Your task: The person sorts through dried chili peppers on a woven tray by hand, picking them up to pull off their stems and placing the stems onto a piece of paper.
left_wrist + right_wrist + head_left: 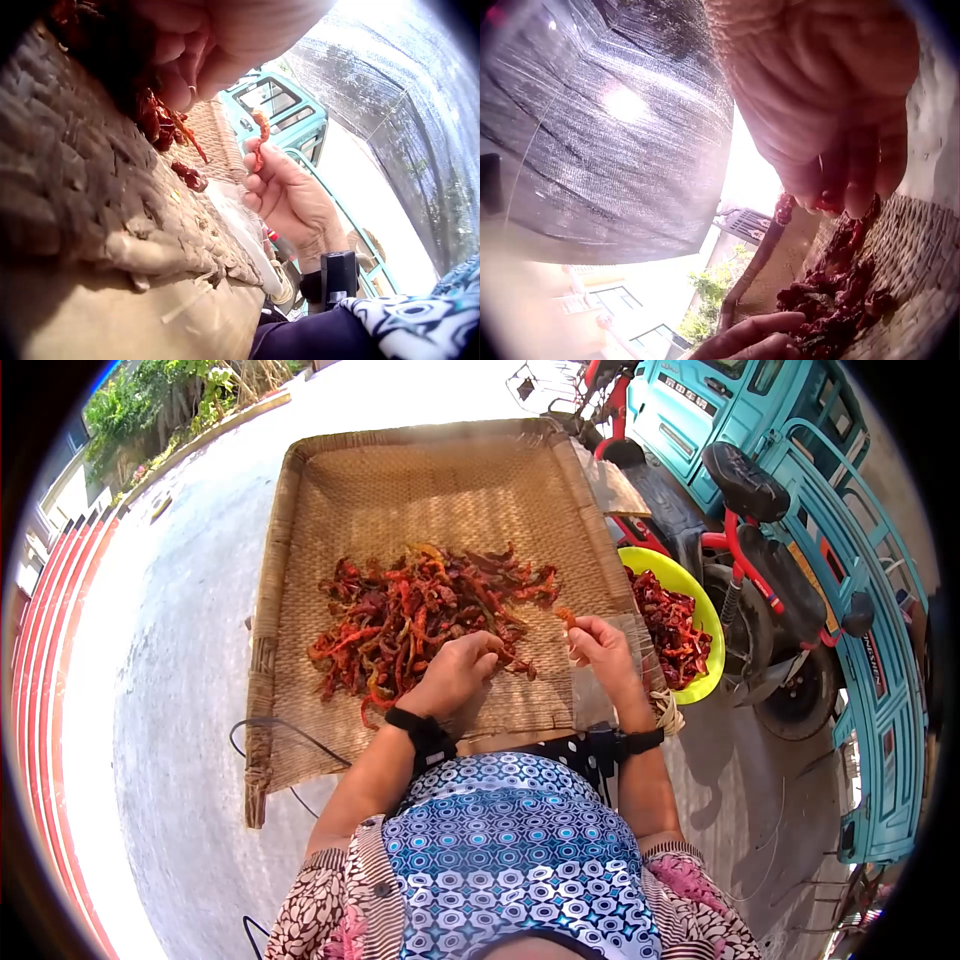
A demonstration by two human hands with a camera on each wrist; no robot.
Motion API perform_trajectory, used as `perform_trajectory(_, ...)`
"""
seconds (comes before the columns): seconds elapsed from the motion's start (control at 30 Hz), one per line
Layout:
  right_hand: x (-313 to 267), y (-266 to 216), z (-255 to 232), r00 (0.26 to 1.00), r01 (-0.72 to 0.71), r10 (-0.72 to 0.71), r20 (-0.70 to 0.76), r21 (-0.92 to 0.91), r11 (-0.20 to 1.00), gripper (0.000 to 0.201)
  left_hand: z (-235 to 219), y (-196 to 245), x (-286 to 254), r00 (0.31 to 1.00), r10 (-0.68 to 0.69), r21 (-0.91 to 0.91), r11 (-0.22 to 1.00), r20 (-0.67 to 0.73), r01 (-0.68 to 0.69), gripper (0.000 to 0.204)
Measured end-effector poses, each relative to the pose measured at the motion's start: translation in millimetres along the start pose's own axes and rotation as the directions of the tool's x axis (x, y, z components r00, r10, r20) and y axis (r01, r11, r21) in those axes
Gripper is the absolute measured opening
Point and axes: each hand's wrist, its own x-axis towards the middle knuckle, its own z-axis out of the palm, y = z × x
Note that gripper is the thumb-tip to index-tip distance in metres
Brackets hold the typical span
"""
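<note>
From my end, I have the right hand (605,655) pinching a single dried pepper (565,617) between thumb and fingertips, held up just above the woven tray (440,480). The left hand (458,677) has its fingers curled low at the near edge of the pile of peppers (415,605), which spreads ahead of it and to its left; I cannot tell whether it grips one. A yellow-green bowl (716,645) with more peppers sits outside the tray, to the right of the right hand. To handle these well, I'd keep the pinch light, since the shrivelled skins look brittle, and turn the pepper for a look at each side. With the left, I'd draw singles from the nearest edge, because tangled ones could drag their neighbours along.
</note>
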Motion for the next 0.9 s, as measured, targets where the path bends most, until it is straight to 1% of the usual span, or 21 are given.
perform_trajectory(0.07,-4.2,-12.1,-18.5,0.972,0.023,0.043,-0.230,0.273,0.962,0.030,-0.6,-9.4,4.0,0.998,0.056,0.059,0.997,0.029,-0.058,0.021)
perform_trajectory(0.1,-5.0,-13.9,-25.4,0.933,0.058,0.113,-0.342,0.453,0.890,0.032,0.2,-9.7,4.0,0.996,0.083,0.104,0.991,0.026,-0.085,0.022)
perform_trajectory(0.17,-8.4,-13.7,-26.7,0.900,0.039,0.174,-0.399,0.472,0.881,0.030,1.5,-9.7,4.4,0.990,0.139,0.194,0.971,0.021,-0.141,0.024)
perform_trajectory(0.23,-11.6,-4.3,-17.1,0.962,-0.116,0.169,-0.213,0.241,0.964,0.028,1.8,-9.7,4.3,0.984,0.172,0.263,0.948,0.041,-0.177,0.025)
perform_trajectory(0.27,-13.6,0.6,-9.4,0.976,-0.174,0.186,-0.116,0.108,0.979,0.027,1.8,-9.9,3.8,0.981,0.187,0.298,0.935,0.051,-0.194,0.026)
perform_trajectory(0.3,-16.0,3.8,2.0,0.987,-0.157,0.151,-0.059,-0.116,0.981,0.025,3.6,-14.8,4.3,0.974,0.223,0.328,0.918,0.033,-0.222,0.027)
perform_trajectory(0.33,-18.2,6.6,16.0,0.992,-0.118,0.127,0.006,-0.331,0.936,0.023,6.4,-22.0,5.3,0.965,0.260,0.361,0.899,0.017,-0.249,0.028)
perform_trajectory(0.37,-19.3,8.5,27.3,0.990,-0.060,0.116,0.074,-0.527,0.848,0.021,8.0,-27.9,5.9,0.954,0.298,0.395,0.877,0.002,-0.275,0.029)
perform_trajectory(0.4,-20.6,8.7,35.1,0.996,0.027,0.029,0.080,-0.612,0.791,0.020,8.0,-25.9,4.5,0.963,0.271,0.398,0.882,0.007,-0.252,0.029)
perform_trajectory(0.47,-23.4,5.2,44.4,0.983,0.179,-0.140,0.116,-0.759,0.626,0.019,8.1,-20.3,2.2,0.976,0.218,0.402,0.892,0.017,-0.206,0.031)
perform_trajectory(0.57,-24.6,-1.6,41.0,0.993,0.114,-0.060,0.103,-0.665,0.738,0.017,7.6,-18.0,1.4,0.982,0.187,0.375,0.909,0.019,-0.181,0.032)
perform_trajectory(0.67,-26.6,1.5,31.4,0.987,0.137,-0.051,0.155,-0.619,0.773,0.017,6.7,-13.2,1.0,0.984,0.173,0.452,0.875,0.048,-0.175,0.036)
perform_trajectory(0.77,-27.6,0.0,17.6,0.984,0.092,-0.009,0.177,-0.469,0.878,0.014,6.8,-13.8,1.8,0.989,0.134,0.416,0.898,0.054,-0.145,0.040)
perform_trajectory(0.87,-19.8,-1.1,-5.0,0.998,-0.056,0.057,-0.003,-0.262,0.964,0.015,8.5,-22.2,3.8,0.975,0.214,0.525,0.824,0.059,-0.213,0.043)
perform_trajectory(0.9,-16.6,-2.3,-16.9,0.996,-0.054,0.041,-0.077,-0.170,0.984,0.015,7.7,-21.6,3.3,0.974,0.214,0.530,0.820,0.069,-0.218,0.042)
